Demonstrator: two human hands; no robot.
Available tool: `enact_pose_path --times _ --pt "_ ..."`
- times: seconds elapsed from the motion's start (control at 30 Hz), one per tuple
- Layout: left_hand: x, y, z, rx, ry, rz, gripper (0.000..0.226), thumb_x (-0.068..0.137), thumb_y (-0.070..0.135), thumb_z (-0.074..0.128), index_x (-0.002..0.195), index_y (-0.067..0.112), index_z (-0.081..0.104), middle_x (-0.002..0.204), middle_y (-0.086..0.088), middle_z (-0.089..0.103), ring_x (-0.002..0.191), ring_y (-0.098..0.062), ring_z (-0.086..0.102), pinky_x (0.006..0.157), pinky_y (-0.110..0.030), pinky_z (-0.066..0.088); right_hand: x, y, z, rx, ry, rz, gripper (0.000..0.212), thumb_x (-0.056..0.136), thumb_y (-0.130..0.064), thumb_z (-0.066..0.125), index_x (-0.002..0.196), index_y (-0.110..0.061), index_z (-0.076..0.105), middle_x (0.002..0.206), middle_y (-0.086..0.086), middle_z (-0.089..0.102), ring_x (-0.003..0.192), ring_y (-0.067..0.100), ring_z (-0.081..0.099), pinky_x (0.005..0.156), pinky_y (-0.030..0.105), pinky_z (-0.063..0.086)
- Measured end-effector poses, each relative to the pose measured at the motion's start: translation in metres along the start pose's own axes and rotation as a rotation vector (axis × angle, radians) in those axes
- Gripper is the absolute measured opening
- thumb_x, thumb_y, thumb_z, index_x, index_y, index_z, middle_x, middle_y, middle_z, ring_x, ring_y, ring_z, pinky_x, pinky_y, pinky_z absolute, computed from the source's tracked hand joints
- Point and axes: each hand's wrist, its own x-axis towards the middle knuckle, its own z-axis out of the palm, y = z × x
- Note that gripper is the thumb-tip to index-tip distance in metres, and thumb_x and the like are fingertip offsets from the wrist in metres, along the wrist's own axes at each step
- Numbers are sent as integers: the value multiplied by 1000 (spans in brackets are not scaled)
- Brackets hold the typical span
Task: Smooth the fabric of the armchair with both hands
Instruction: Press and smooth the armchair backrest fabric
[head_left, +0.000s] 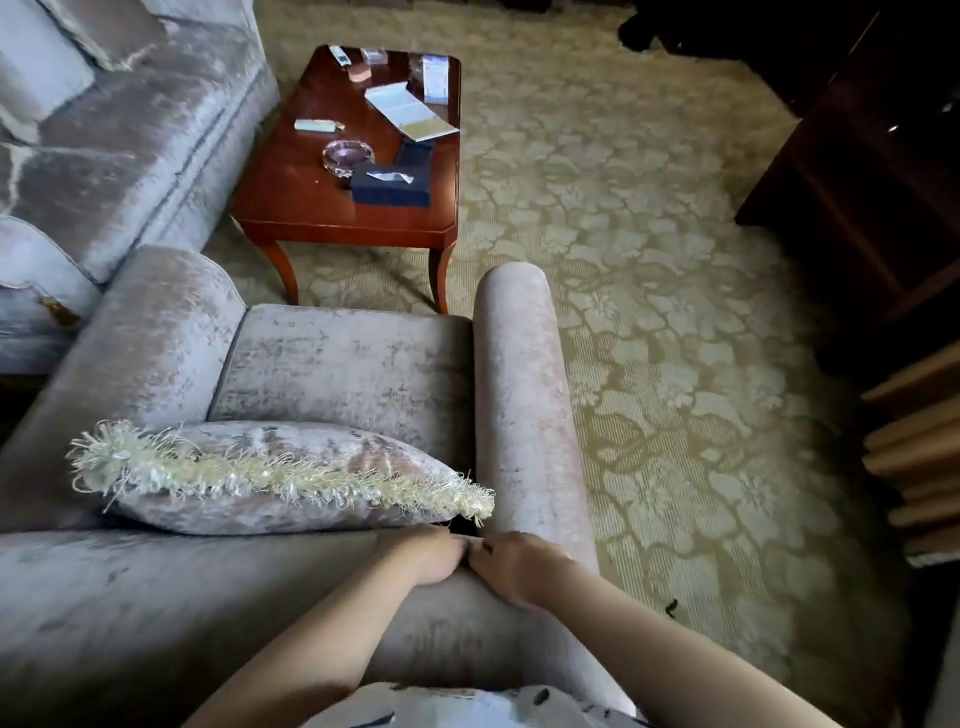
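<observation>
The armchair is covered in pale grey-pink velvet, and I look down on it from behind its backrest. My left hand and my right hand lie side by side on top of the backrest, touching each other, where it meets the right armrest. Both hands press on the fabric. Their fingers bend down over the front edge, so the fingertips are hidden. A fringed velvet cushion leans on the seat just left of my hands.
A red-brown wooden coffee table stands in front of the chair with a tissue box, a glass ashtray and papers on it. A matching sofa is at the left. Dark wooden furniture stands right, across patterned carpet.
</observation>
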Motion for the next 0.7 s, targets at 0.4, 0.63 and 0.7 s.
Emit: enact_pose_path --times 0.4,0.63,0.7 --pt "-51 5 21 106 174 -30 55 93 53 11 140 33 33 151 -12 30 134 -38 29 108 -52 19 -26 29 24 -69 84 69 58 97 -50 19 138 -20 45 139 13 50 128 32 46 106 44 38" --pt "-58 7 19 233 179 -90 91 77 74 -2 143 24 35 152 -9 30 137 -29 28 110 -48 9 -29 31 25 -60 113 84 66 94 -60 19 137 -18 46 141 12 48 130 30 44 107 43 36" --pt "-62 3 19 196 154 -66 88 79 75 2 146 25 30 155 -7 24 140 -30 21 112 -47 6 -26 31 26 -66 101 99 68 93 -62 19 139 -18 44 144 12 46 132 30 42 108 42 35"
